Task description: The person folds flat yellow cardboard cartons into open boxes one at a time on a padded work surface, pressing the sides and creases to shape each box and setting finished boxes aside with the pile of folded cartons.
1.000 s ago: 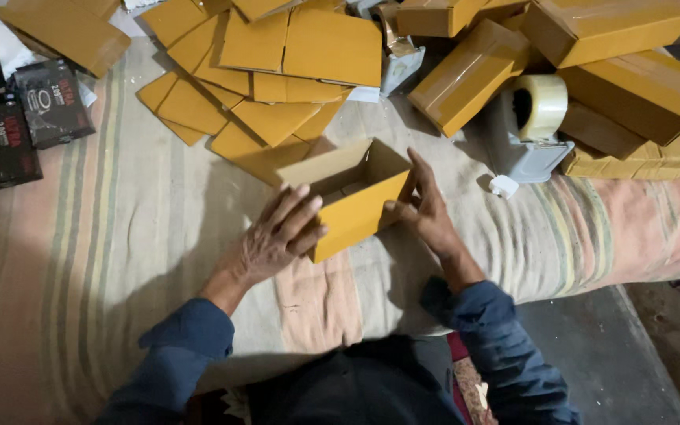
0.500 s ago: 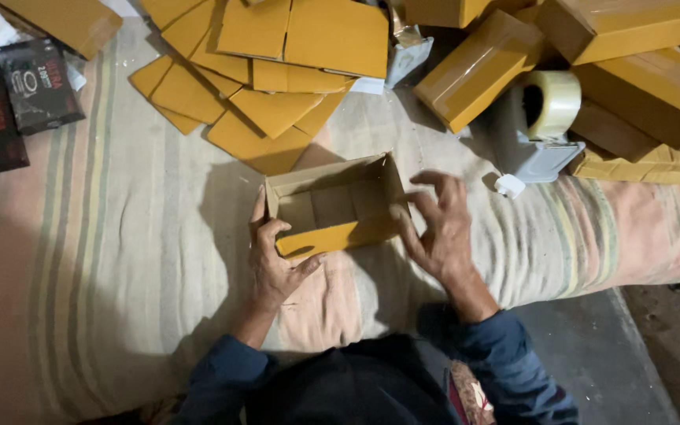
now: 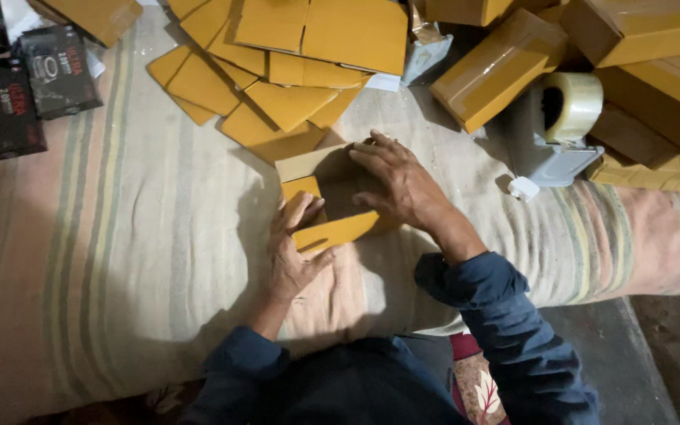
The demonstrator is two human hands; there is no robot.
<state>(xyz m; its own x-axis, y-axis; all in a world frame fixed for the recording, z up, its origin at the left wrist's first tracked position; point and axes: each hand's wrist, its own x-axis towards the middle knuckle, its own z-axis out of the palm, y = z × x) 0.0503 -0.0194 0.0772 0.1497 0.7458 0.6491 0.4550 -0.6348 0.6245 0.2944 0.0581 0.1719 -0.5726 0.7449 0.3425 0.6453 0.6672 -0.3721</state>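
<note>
Open yellow cardboard box (image 3: 326,201): left hand (image 3: 293,256) fingers grasping near flap, right hand (image 3: 399,185) pressing flat inside; best folded squarely.

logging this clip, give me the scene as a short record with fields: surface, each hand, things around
surface: striped cloth over a padded top
left hand: left hand grips the near flap of the small yellow cardboard box
right hand: right hand presses flat on the box's flaps
behind box: heap of flat yellow box blanks
right side: tape dispenser, taped yellow boxes
left side: black product packs
</note>
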